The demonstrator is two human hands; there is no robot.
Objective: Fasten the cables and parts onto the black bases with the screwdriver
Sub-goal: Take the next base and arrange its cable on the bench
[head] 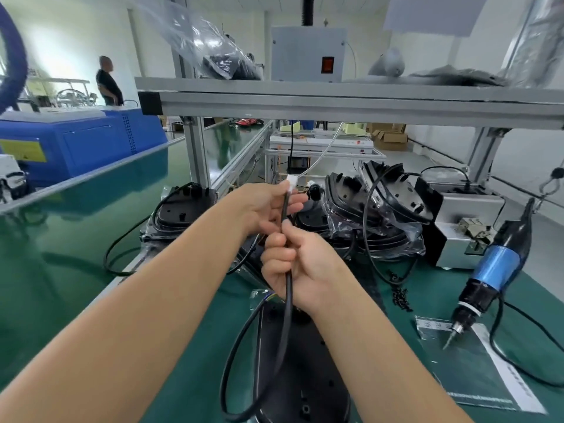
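A black base [302, 374] lies flat on the green table [70, 257], nearest the viewer, and serves as landmark. A black cable [287, 288] loops off its left edge, then rises nearly upright above it. The right hand [300, 270], just above the base, has its fingers curled round the cable; the left hand [268, 206], further up, pinches it below the white connector [292, 181], which points up and away. Right of the base lie a clear plastic bag [476, 361] — what it holds cannot be told — and loose black screws [401, 297], with the blue screwdriver [488, 270] hanging tip-down above the bag. Beyond the base stand stacked black bases [375, 215], some wrapped in plastic, and a grey machine [464, 227] further right.
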